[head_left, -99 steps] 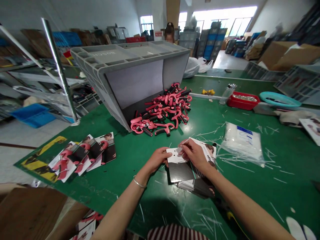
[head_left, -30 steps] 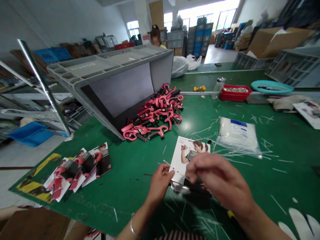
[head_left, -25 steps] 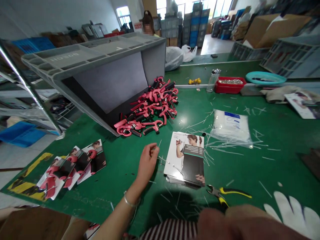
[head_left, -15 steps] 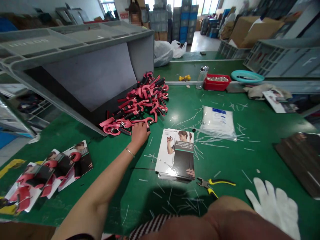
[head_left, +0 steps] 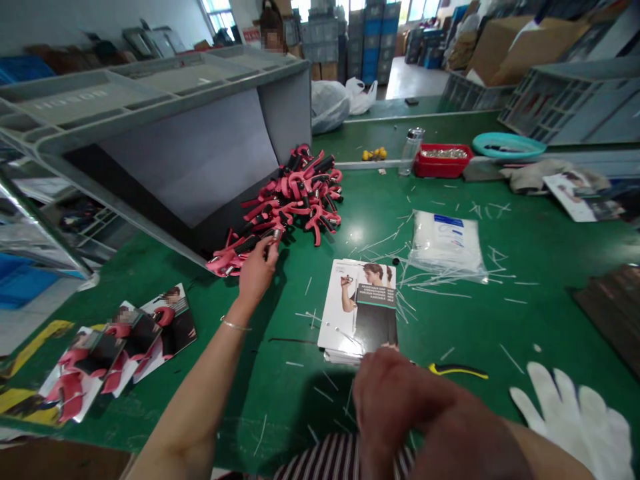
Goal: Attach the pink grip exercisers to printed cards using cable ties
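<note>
My left hand (head_left: 257, 270) is at the front of a heap of pink-and-black hand grip strengtheners (head_left: 305, 190), its fingers closed on one with a metal spring at the fingertips. That heap spills from a grey plastic crate (head_left: 293, 110) lying on its side. My right hand (head_left: 395, 393) is blurred and curled at the lower edge of a stack of printed cards (head_left: 345, 313); whatever its fingers hold is hidden. Just right of it are yellow-handled pliers (head_left: 457, 371), partly covered. At left, several cards with grip strengtheners on them (head_left: 167, 320) overlap in a row.
A clear bag of white zip ties (head_left: 445, 243) lies right of the cards, with loose ties around it. A white glove (head_left: 575, 413) lies at the lower right. Farther back stand a glass bottle (head_left: 411, 153), a red bin (head_left: 443, 161) and a turquoise tray (head_left: 507, 147).
My left hand has shifted left and slightly up along the heap, and the grip strengtheners at its front have moved. My right hand has come up to the card stack, covering part of the pliers.
</note>
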{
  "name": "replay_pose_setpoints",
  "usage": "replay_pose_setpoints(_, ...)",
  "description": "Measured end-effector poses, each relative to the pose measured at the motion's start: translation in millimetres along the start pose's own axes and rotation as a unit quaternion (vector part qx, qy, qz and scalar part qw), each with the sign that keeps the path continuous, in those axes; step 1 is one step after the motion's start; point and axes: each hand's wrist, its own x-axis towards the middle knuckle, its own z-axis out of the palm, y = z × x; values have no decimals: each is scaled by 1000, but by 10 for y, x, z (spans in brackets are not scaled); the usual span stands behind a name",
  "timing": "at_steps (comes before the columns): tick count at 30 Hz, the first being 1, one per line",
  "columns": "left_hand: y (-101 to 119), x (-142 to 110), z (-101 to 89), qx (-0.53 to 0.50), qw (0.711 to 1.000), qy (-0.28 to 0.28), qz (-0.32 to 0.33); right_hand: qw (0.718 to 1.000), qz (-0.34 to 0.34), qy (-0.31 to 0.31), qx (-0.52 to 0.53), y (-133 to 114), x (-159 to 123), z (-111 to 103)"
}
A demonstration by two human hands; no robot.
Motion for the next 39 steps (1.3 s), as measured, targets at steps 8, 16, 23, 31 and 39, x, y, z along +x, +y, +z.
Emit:
replay_pose_setpoints(8,286,-310,-353,-433,893,-39,-112,911,282,287,85,869,16,-34)
replay_pose_setpoints(16,1075,-527,-143,-510,848,-138,-37,928,268,235,109,1215,558,-351)
replay_pose_setpoints(23,1090,-607,-97,-546,798,-254,-35,907,269,187,264,1074,447,-224)
replay_pose_setpoints(31,761,-527,177,-378,851,-361,42,898,359,186,173,1277,227,-161)
replay_pose_setpoints(39,814,-691,61,-187,904,-329,200,864,293,203,-357,1016,48,169)
